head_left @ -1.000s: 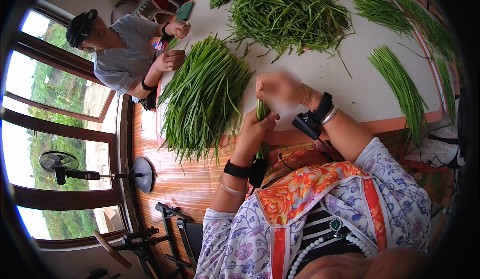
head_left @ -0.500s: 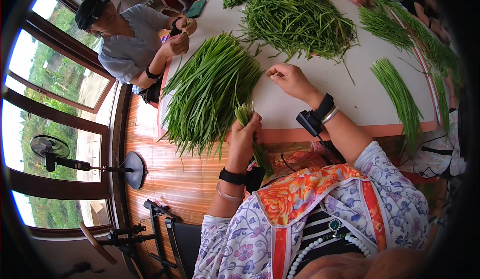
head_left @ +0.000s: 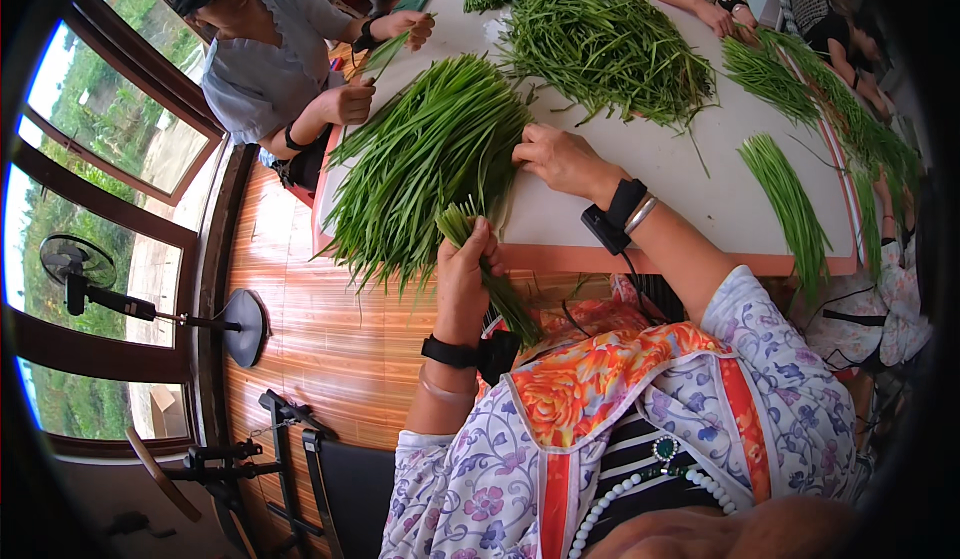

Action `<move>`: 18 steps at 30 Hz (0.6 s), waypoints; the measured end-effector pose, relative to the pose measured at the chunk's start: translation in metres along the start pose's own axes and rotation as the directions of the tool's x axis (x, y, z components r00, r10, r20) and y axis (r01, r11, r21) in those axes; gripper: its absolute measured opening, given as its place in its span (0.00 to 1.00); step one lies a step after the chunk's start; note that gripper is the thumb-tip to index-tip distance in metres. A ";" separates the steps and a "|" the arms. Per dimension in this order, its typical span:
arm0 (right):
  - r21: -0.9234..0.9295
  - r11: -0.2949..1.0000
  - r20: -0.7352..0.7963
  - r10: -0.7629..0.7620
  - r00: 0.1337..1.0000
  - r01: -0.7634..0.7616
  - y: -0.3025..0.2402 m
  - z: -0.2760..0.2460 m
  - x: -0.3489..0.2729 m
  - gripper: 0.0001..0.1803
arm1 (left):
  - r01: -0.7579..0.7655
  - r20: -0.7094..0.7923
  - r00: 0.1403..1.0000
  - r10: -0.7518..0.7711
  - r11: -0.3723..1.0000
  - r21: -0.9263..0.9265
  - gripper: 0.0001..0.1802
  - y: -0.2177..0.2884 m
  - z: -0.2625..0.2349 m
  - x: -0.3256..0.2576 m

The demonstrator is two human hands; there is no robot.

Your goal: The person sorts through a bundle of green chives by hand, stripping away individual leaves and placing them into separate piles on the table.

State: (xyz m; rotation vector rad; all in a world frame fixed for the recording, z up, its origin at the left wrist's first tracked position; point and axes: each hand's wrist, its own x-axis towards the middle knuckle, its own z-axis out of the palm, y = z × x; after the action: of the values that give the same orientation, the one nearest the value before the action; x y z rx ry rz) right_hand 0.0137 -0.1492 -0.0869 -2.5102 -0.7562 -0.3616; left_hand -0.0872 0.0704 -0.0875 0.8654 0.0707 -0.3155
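Observation:
My left hand (head_left: 466,261) is closed round a small bunch of garlic chives (head_left: 457,221). The pale cut ends stick up above my fingers and the green leaves hang below toward my lap. Beside it, on the table's near left, lies a large heap of garlic chives (head_left: 420,169), its leaves drooping over the edge. My right hand (head_left: 565,162) is at the heap's right edge with fingers pinched together, the fingertips touching the stalks. Whatever lies between those fingertips is hidden.
A bigger tangled green pile (head_left: 610,54) covers the far middle of the white table (head_left: 640,204). A neat chive bunch (head_left: 785,199) lies at right. One co-worker (head_left: 275,64) at left holds a few stalks; another's hands (head_left: 730,19) work at far right. A fan (head_left: 80,274) stands left.
My right hand has moved left, from above bare table to the heap's edge. My left hand with its bunch has shifted slightly left. The left co-worker's hands have spread apart, with stalks between them.

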 end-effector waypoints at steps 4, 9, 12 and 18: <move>-0.096 0.995 0.037 -0.029 0.999 0.033 0.001 -0.002 -0.004 0.08 | 0.016 0.002 1.000 -0.016 1.000 0.016 0.08 -0.004 -0.006 -0.002; -0.039 0.999 0.027 -0.031 0.999 0.032 0.010 -0.005 -0.012 0.12 | -0.020 0.001 1.000 0.020 0.999 0.033 0.08 -0.004 -0.008 -0.002; -0.021 0.999 -0.006 -0.034 0.999 0.034 0.012 -0.005 -0.015 0.13 | -0.023 0.009 1.000 0.023 1.000 0.011 0.08 -0.007 -0.014 -0.004; -0.006 1.000 0.008 -0.009 1.000 0.009 0.016 -0.004 -0.015 0.13 | 0.009 0.020 1.000 -0.011 0.998 0.061 0.08 -0.008 -0.009 -0.008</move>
State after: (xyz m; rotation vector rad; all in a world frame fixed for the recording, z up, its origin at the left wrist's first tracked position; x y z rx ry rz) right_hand 0.0106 -0.1696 -0.0958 -2.5166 -0.7709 -0.3575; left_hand -0.0963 0.0743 -0.0981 0.9217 0.0465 -0.3373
